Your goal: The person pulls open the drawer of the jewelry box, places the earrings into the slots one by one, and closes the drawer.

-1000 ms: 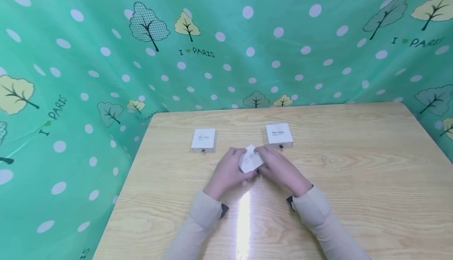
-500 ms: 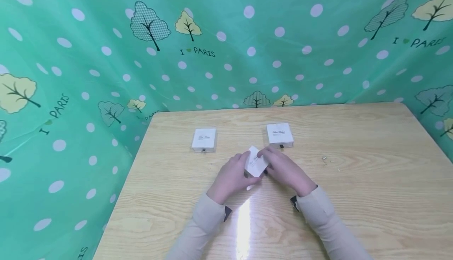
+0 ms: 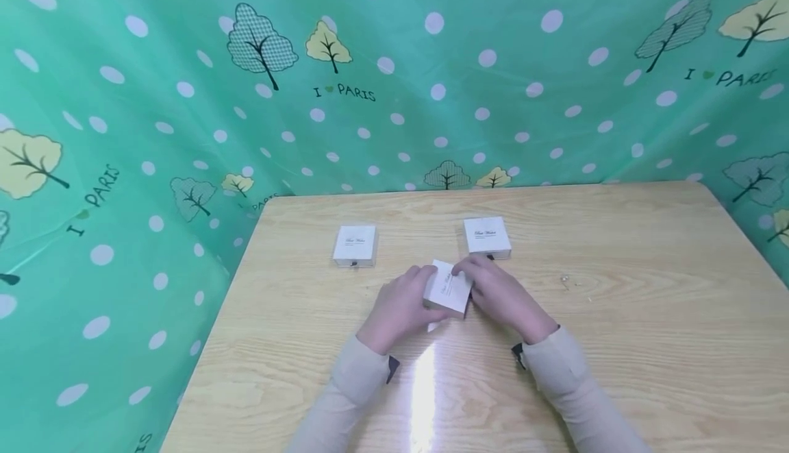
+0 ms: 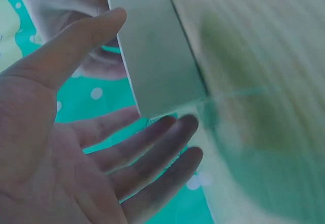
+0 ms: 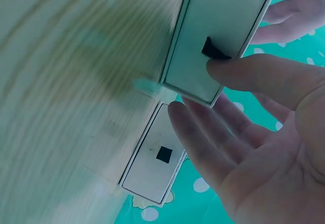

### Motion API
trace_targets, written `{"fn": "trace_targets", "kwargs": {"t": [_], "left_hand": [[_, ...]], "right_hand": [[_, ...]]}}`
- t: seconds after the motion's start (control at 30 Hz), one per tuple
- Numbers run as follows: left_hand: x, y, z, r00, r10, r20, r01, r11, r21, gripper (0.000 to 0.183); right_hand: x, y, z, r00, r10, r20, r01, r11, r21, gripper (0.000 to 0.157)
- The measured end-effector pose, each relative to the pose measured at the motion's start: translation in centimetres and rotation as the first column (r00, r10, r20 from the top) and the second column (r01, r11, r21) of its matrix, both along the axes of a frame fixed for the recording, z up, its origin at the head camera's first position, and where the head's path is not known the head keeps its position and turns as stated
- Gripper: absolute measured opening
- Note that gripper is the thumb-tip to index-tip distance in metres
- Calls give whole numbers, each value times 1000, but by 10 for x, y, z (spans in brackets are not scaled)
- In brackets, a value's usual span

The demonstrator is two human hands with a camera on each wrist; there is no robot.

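A small white gift box with dark printed lettering is held turned between both hands over the middle of the table. My left hand grips one side, thumb near an edge of the box in the left wrist view and fingers at its far side. At the opposite end is my right hand, fingers over the top. In the right wrist view its thumb presses beside a black pull tab on the drawer front. What the box contains is hidden.
Two similar white boxes stand farther back, one at left, the other at right. Tiny shiny pieces lie on the wooden table to the right. A green dotted curtain hangs behind the table.
The held box has turned and shifted slightly to the right and toward me, its plain side face now showing. Both hands have moved with it, keeping their hold.
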State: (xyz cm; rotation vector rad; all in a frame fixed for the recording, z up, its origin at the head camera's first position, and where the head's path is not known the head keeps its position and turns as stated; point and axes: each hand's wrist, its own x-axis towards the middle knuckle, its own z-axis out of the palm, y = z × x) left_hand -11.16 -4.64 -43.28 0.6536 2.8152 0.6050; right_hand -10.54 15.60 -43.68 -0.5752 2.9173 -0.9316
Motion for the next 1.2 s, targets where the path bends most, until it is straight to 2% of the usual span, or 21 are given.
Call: {"fn": "trace_targets", "kwargs": {"t": [0.17,0.27,0.37,0.53,0.73,1.0,1.2], "left_hand": [[-8,-1,3,998,-60,-28,60,998,-4,90],[-13,1,3,994,-102,-31,102,995,7,96],[-16,4,2,993,-117,-25,118,993,20,99],[-19,10,-4,993,-118,-6,118,992,37,97],[-18,13,-5,995,-102,7,102,994,50,95],[-16,14,-5,996,-87,5,87,995,55,90],[-14,19,-6,997,-76,-25,77,997,25,87]], "right_hand": [[0,5,3,999,-27,33,27,1000,15,26],[1,11,6,997,-61,54,61,998,10,33],[3,17,9,991,-97,88,97,995,1,39],[4,22,10,979,-139,151,134,990,41,29],[5,24,7,967,-140,211,133,990,47,21],[4,25,5,963,-115,244,118,993,-1,18],[5,23,0,961,-113,252,111,994,20,16]]}}
